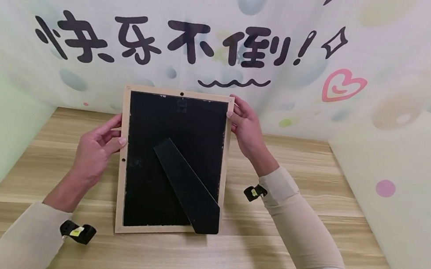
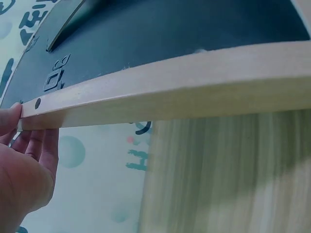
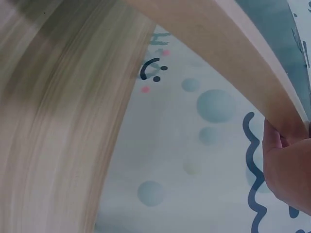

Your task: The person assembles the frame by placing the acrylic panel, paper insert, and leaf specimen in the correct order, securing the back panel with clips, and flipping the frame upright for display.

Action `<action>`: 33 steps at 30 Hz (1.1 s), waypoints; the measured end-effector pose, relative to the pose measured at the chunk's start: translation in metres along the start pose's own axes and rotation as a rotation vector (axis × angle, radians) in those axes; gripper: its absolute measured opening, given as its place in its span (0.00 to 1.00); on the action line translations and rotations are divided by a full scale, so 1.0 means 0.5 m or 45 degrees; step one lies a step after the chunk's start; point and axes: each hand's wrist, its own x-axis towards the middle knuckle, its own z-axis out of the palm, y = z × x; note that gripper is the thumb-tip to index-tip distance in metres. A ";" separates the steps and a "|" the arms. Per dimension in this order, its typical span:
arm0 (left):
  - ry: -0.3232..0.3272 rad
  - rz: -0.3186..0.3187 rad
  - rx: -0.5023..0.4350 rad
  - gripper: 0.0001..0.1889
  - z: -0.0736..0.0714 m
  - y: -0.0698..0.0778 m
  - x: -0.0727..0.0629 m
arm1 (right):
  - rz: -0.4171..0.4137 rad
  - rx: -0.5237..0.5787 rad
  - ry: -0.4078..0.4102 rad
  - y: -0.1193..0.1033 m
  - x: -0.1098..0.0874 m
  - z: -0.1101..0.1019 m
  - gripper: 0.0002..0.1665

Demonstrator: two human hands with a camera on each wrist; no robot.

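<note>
A picture frame [image 1: 174,165] with a pale wooden border and black backing shows its back side in the head view, close over the table and nearly upright. Its black easel leg [image 1: 189,189] slants down to the lower right corner. My left hand [image 1: 94,149] grips the left edge, thumb on the back face and fingers behind. Higher up, my right hand [image 1: 249,127] pinches the right edge near the top corner. In the left wrist view the wooden border [image 2: 170,90] runs across, with the left hand [image 2: 26,165] at its far end. The frame's front is hidden.
Beneath lies a wood-grain table [image 1: 256,263]. Behind it hangs a printed backdrop [image 1: 214,72] with large dark characters, and pale side walls [image 1: 405,151] stand left and right. Black wrist straps [image 1: 255,193] stick out beside the beige sleeves.
</note>
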 end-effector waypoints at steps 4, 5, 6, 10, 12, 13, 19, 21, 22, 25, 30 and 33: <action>0.027 0.040 0.012 0.30 0.004 0.010 -0.001 | -0.043 0.002 -0.012 -0.013 -0.007 0.002 0.32; 0.032 0.050 0.015 0.31 0.006 0.013 -0.001 | -0.056 0.006 -0.015 -0.015 -0.008 0.003 0.32; 0.036 0.061 0.022 0.31 0.007 0.015 -0.001 | -0.070 0.005 -0.018 -0.018 -0.010 0.003 0.32; 0.053 0.114 0.037 0.31 0.014 0.024 -0.001 | -0.151 -0.003 -0.033 -0.028 -0.017 0.003 0.31; 0.065 0.142 0.045 0.31 0.016 0.028 -0.002 | -0.203 -0.011 -0.036 -0.033 -0.020 0.003 0.31; 0.073 0.152 0.042 0.31 0.018 0.030 -0.002 | -0.226 -0.012 -0.038 -0.035 -0.021 0.003 0.31; 0.125 0.190 0.023 0.32 0.026 0.042 -0.004 | -0.322 -0.035 -0.051 -0.049 -0.028 0.006 0.30; 0.145 0.197 0.014 0.32 0.028 0.046 -0.005 | -0.343 -0.051 -0.053 -0.053 -0.032 0.007 0.31; 0.153 0.203 0.014 0.32 0.029 0.048 -0.006 | -0.355 -0.058 -0.054 -0.054 -0.033 0.007 0.31; 0.167 0.219 0.025 0.32 0.033 0.055 -0.009 | -0.393 -0.060 -0.059 -0.061 -0.040 0.008 0.32; 0.176 0.260 0.018 0.32 0.043 0.064 -0.014 | -0.468 -0.040 -0.063 -0.072 -0.051 0.008 0.32; 0.180 0.281 -0.002 0.32 0.045 0.069 -0.020 | -0.490 -0.017 -0.074 -0.074 -0.054 0.008 0.32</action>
